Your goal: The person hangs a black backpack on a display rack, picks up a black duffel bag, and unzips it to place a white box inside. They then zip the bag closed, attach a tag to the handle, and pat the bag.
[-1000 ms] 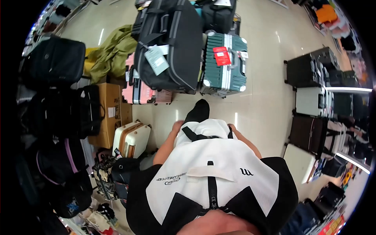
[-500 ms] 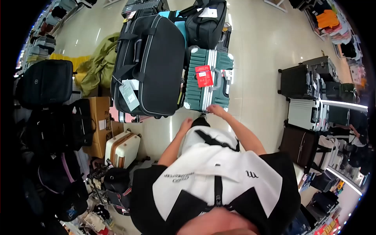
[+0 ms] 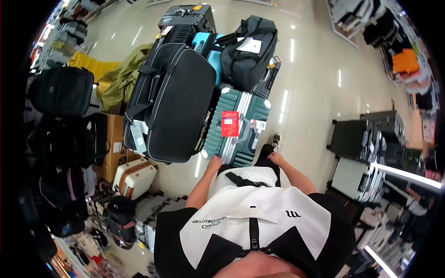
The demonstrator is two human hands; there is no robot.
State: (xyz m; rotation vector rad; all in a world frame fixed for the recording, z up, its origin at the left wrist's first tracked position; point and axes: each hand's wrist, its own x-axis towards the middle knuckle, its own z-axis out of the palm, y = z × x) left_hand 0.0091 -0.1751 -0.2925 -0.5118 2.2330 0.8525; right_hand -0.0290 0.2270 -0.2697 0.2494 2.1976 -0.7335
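My left hand (image 3: 214, 163) is at the lower left corner of a green ribbed suitcase (image 3: 245, 124); its fingers point down and are mostly hidden, so I cannot tell what they grip. The suitcase has silver trim, a grey handle and a red tag (image 3: 230, 123). My right hand (image 3: 276, 159) hangs loosely beside my dark trouser leg, fingers apart, with nothing visible in it. A big black soft bag (image 3: 183, 104) with a pale tag (image 3: 137, 136) sits left of the suitcase. Behind it stands a smaller black bag (image 3: 248, 60) with a white label.
A turquoise case (image 3: 214, 69) and a dark grey hard case (image 3: 187, 17) stand farther back. On the left are black backpacks (image 3: 62, 90), a cardboard box (image 3: 107, 160) and a cream suitcase (image 3: 136, 178). More suitcases (image 3: 350, 139) line the right. Glossy floor (image 3: 310, 88) runs between.
The luggage group has shifted lower in view and tilted. My right hand has moved from the green suitcase's lower edge to beside my leg; my left hand now reaches its corner. My shoe shows ahead.
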